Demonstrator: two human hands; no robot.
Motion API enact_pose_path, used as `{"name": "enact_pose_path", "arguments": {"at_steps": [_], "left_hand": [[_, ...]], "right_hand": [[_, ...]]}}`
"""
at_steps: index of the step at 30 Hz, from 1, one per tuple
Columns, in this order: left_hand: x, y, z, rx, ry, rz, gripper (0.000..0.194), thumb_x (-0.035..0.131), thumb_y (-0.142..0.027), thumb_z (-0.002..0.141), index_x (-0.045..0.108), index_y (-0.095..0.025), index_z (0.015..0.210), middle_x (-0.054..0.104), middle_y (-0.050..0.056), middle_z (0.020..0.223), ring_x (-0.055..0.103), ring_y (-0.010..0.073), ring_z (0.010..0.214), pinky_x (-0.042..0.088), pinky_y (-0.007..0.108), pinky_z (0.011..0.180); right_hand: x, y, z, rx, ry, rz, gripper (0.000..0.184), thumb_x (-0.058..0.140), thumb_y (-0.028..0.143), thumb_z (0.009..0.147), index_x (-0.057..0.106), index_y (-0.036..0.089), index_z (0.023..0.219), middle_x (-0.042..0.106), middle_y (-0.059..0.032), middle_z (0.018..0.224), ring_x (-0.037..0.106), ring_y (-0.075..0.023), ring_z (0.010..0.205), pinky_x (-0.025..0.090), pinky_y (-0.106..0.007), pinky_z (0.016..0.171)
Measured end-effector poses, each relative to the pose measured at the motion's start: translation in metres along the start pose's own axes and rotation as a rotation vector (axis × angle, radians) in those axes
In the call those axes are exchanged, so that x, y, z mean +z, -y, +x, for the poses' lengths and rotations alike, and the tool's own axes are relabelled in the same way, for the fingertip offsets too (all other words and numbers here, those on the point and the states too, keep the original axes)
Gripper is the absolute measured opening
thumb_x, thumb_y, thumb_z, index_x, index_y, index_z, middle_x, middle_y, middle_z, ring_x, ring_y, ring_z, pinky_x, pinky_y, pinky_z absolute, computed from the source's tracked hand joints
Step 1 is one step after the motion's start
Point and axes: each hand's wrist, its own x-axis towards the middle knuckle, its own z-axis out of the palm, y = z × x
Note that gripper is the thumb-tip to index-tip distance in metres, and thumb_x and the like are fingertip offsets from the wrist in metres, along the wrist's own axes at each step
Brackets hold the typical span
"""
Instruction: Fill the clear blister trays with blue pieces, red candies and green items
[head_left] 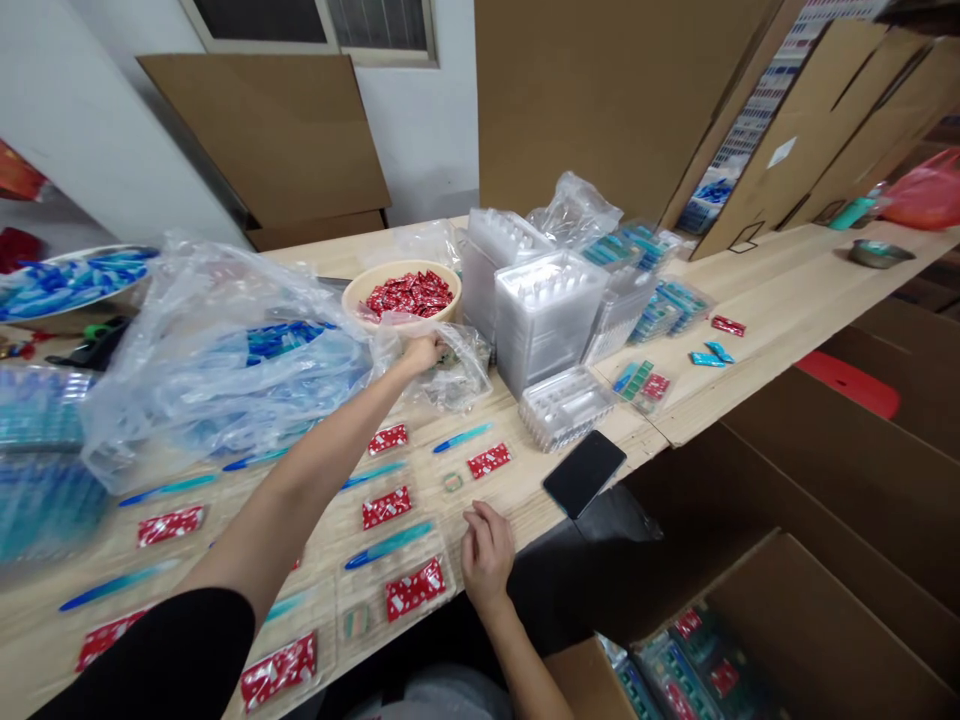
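Observation:
My left hand (424, 353) reaches across the table into a clear plastic bag (466, 372) with small greenish pieces in it; its fingers are hidden by the bag and blur. Near the front edge rests my right hand (489, 550), fingers curled inward, and whatever lies inside them is hidden. Between the arms, clear plastic trays (448, 545) hold blue-teal pens (390, 545) and red patterned packets (415, 589). One small striped greenish piece (356, 621) lies in the nearest tray, another (452, 482) in a tray farther back.
A cream bowl (352, 300) of red packets stands behind my left hand. Stacked clear trays (547, 310) rise to its right. A phone (584, 474) lies by the front edge. Large bags (217, 380) of blue pens fill the left. Below right, a cardboard box (810, 620) holds filled packs.

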Motion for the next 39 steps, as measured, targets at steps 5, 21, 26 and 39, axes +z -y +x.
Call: {"name": "enact_pose_path", "arguments": {"at_steps": [5,21,26,39], "left_hand": [[-0.015,-0.006,-0.035,-0.019,-0.069,-0.332,0.013,0.064,-0.024,0.069,0.057,-0.016,0.062,0.058,0.001,0.061,0.055,0.0164,0.067,0.043,0.025,0.067],[-0.042,-0.022,-0.162,-0.019,-0.008,-1.013,0.024,0.076,-0.034,0.064,0.070,-0.015,0.078,0.068,0.000,0.076,0.059,0.0139,0.075,0.045,0.024,0.073],[-0.040,-0.019,-0.159,-0.019,-0.023,-0.959,0.017,0.069,-0.026,0.069,0.070,-0.014,0.081,0.069,0.001,0.079,0.060,0.0139,0.077,0.045,0.024,0.075],[-0.051,-0.016,-0.145,0.038,-0.063,-0.923,0.012,0.068,-0.027,0.077,0.071,-0.016,0.083,0.067,-0.001,0.078,0.056,0.0092,0.070,0.044,0.020,0.069]], "right_hand": [[0.001,-0.002,-0.004,0.041,0.011,0.072,0.025,0.046,0.009,0.089,0.065,0.018,0.102,0.068,-0.0105,0.099,0.065,-0.0203,0.090,0.054,-0.036,0.076],[0.035,0.047,0.181,0.890,0.388,1.417,0.049,0.085,0.047,0.057,0.068,0.020,0.093,0.071,-0.0028,0.095,0.068,-0.0169,0.086,0.056,-0.038,0.091],[0.048,0.049,0.184,0.840,0.336,1.341,0.043,0.087,0.048,0.051,0.069,0.017,0.076,0.068,0.0002,0.080,0.065,-0.0130,0.072,0.061,-0.033,0.077],[0.054,0.037,0.190,0.712,0.369,1.247,0.042,0.084,0.053,0.055,0.063,0.020,0.072,0.061,0.0040,0.067,0.063,-0.0110,0.062,0.061,-0.030,0.069]]}}
